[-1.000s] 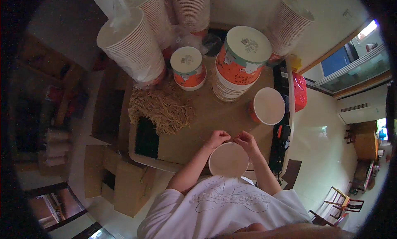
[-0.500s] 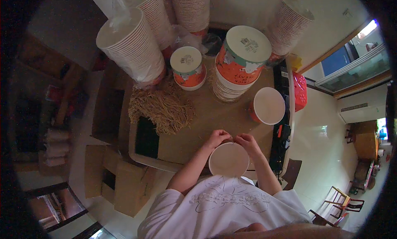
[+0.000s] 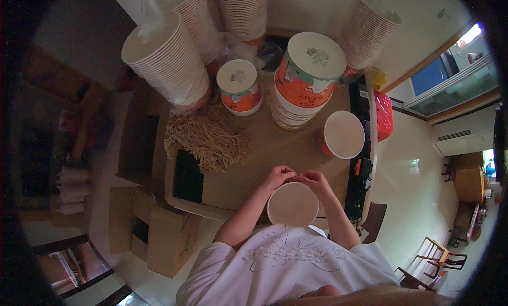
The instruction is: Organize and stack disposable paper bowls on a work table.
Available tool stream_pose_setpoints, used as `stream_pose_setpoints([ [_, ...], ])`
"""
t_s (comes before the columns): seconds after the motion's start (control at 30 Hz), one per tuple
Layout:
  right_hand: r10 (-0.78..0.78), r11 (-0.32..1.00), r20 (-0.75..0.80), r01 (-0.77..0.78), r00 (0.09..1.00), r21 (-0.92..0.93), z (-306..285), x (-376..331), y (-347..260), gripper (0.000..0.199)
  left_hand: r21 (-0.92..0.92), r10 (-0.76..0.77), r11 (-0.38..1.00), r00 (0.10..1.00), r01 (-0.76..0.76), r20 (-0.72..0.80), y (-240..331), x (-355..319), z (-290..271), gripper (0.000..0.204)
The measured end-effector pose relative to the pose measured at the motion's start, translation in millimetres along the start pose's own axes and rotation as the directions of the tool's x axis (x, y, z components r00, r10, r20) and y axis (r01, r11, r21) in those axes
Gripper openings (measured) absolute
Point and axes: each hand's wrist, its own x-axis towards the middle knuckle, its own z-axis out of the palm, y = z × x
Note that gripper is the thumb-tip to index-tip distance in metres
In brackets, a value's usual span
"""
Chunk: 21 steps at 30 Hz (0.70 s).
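Note:
A white-lined paper bucket [image 3: 293, 205] stands close against my shirt, its open mouth facing up. At its far rim, my left hand [image 3: 279, 177] is closed with the fingertips pinched together. My right hand [image 3: 316, 184] is pinched in the same way right beside it, the fingertips of both almost meeting. What they hold is too small to make out. Beyond them to the left lies a heap of tan twine pieces [image 3: 209, 139]. Another open paper bucket [image 3: 344, 135] stands to the right, apart from my hands.
Upside-down orange printed buckets, a tall stack [image 3: 311, 75] and a small one [image 3: 241, 89], stand farther back on the table. Bagged bucket stacks [image 3: 168, 62] rise at the back left, another [image 3: 370, 33] back right. Cables and a black strip [image 3: 360, 173] line the right edge.
Both hands stay at the bucket's far rim, with only a slight shift of the right fingers toward the left ones. The other things have not moved.

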Motion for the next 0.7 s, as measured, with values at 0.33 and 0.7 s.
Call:
stream_pose_setpoints([
  [0.33, -0.023, 1.000, 0.010, 0.023, 1.000, 0.012, -3.0, 2.8, 8.3, 0.012, 0.129, 0.121, 0.982, 0.986, -0.135, 0.112, 3.5, -7.3, -1.6, 0.020],
  [0.7, -0.083, 0.996, 0.029, 0.082, 0.996, 0.025, 2.0, -4.3, -11.0, 0.014, 0.229, 0.172, 0.954, 0.979, -0.193, 0.109, 6.5, -10.9, 0.7, 0.030],
])
